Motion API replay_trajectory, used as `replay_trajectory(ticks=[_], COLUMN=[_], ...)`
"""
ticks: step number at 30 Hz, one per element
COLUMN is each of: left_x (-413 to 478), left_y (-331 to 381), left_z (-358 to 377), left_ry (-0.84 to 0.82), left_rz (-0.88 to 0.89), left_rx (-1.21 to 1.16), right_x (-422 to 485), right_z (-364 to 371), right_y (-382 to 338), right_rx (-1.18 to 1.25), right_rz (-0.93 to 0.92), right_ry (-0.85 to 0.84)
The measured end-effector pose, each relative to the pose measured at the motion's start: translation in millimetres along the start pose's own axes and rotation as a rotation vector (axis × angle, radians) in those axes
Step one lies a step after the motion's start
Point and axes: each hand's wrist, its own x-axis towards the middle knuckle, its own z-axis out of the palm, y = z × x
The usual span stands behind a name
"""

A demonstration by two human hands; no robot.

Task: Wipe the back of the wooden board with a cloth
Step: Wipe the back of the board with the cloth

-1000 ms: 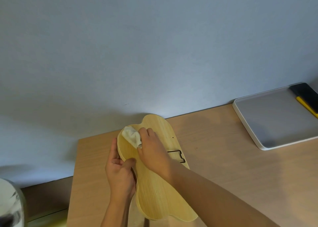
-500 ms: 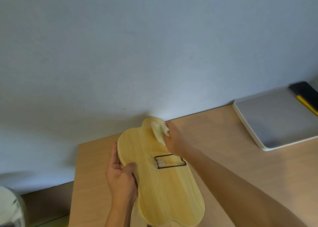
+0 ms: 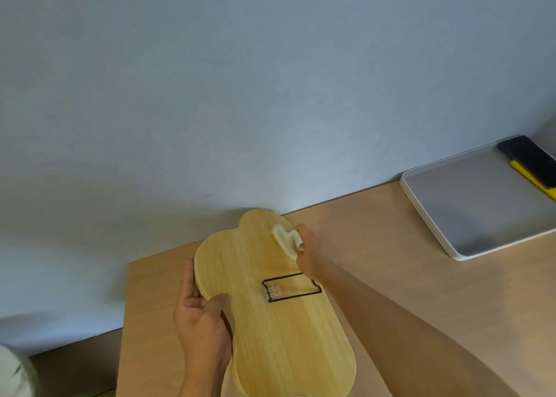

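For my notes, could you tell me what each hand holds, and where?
Left hand grips the wooden board by its left edge; right hand holds the bunched cloth against the board's far end.

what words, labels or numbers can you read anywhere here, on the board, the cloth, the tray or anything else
None: no text can be read in this view.
The wooden board shows plain grain and a black wire stand, no print.
The cloth in the right hand is unmarked.
The white tray and the black and yellow tool on it show no legible marks.
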Motion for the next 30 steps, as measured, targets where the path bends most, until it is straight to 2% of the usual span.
replay_trajectory(ticks=[6,8,11,13,15,17,20,25,27,30], left_x=[-1,-2,-2,-3,-3,-3,-4,-6,-7,-9], left_y=[3,3,3,4,4,4,4,5,6,7], left_z=[3,3,4,5,5,5,7,17,20,22], left_ry=[-0.007,-0.010,-0.011,-0.020,-0.025,-0.021,-0.034,-0.040,-0.038,-0.034], left_rz=[-0.001,-0.005,-0.004,-0.003,-0.009,-0.011,-0.012,0.010,0.018,0.024], left_rx=[-0.012,-0.016,-0.015,-0.016,-0.014,-0.010,0.000,0.024,0.035,0.052], right_x=[12,9,-12,-26,-29,-21,-7,-2,-5,-26], right_z=[-14,-18,-7,11,24,22,12,-5,-14,-17], right_y=[4,-15,-54,-71,-71,-60,-29,18,14,-18], right_rx=[-0.246,-0.194,0.008,0.067,0.063,0.052,-0.128,-0.203,-0.178,-0.012], right_rz=[0.233,0.099,-0.256,-0.344,-0.327,-0.258,-0.110,0.209,0.174,-0.124], right_ry=[0.017,0.051,-0.012,-0.146,-0.201,-0.128,0.008,0.026,0.063,0.199])
